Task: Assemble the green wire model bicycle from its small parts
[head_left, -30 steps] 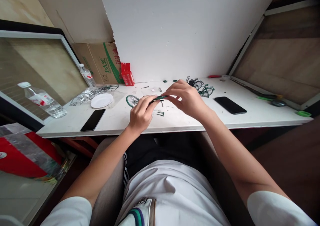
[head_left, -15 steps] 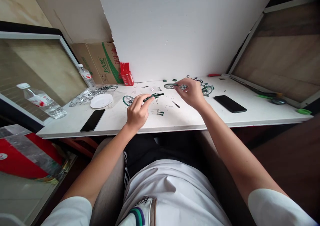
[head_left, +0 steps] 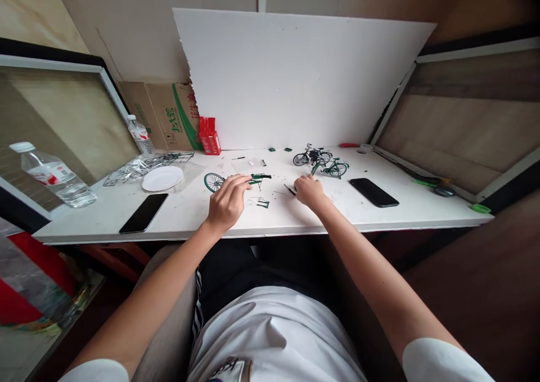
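Observation:
My left hand (head_left: 228, 202) is closed, palm down, on a partly built green model bicycle (head_left: 261, 178). The model's spoked wheel (head_left: 214, 182) sticks out to the left of my fingers and the frame to the right, while the middle is covered. My right hand (head_left: 309, 191) is low over the table with its fingers pinched at the end of a small dark screwdriver (head_left: 289, 189). Small green parts (head_left: 262, 204) lie in front of the model, between my hands.
Behind my right hand stand a black model bicycle (head_left: 312, 156) and a green one (head_left: 335, 169). Phones lie at left (head_left: 144, 213) and right (head_left: 374, 192). A white plate (head_left: 162, 178), water bottles (head_left: 54, 174) and a red box (head_left: 210, 136) are at left.
My right hand has come down to the screwdriver; the green wheel seen at its fingers before no longer shows. My left hand stays on the model. The camera view has shifted slightly.

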`<state>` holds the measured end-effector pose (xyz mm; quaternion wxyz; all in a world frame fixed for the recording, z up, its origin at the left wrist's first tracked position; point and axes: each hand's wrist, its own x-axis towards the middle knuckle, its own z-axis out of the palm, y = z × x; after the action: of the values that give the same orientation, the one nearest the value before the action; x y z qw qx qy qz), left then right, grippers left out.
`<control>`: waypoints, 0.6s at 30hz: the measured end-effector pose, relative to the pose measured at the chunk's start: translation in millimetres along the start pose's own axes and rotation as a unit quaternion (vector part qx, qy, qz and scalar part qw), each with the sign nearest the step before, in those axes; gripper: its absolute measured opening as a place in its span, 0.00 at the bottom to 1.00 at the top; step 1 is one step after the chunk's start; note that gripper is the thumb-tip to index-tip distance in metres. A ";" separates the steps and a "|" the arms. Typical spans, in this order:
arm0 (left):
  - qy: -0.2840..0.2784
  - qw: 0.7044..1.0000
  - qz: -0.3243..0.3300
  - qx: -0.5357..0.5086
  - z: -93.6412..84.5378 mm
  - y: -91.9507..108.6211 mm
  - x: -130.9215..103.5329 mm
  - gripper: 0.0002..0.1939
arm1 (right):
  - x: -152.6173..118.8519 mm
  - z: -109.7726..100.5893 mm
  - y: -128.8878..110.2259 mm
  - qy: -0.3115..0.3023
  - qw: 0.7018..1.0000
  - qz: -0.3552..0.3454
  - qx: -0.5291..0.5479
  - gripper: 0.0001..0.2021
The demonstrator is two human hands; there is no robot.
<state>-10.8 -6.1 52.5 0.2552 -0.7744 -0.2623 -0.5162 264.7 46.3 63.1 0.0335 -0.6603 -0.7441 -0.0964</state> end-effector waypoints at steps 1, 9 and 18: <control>0.004 1.000 0.003 -0.006 1.3 -0.4 -1.4 0.14 | -1.4 -1.9 -1.5 0.002 1.000 -0.009 -0.004 0.17; -0.021 0.997 -0.028 -0.067 16.4 -3.5 -18.8 0.11 | -11.8 -19.8 -34.5 0.278 0.923 -0.176 0.201 0.22; -0.010 0.995 -0.026 -0.091 28.3 -7.1 -36.0 0.14 | -21.5 0.4 -58.1 0.333 0.850 -0.331 0.239 0.14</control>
<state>-8.5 12.8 10.2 0.1669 -0.7925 -0.2371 -0.5365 209.9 19.1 53.1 0.4026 -0.2748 -0.8627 -0.1351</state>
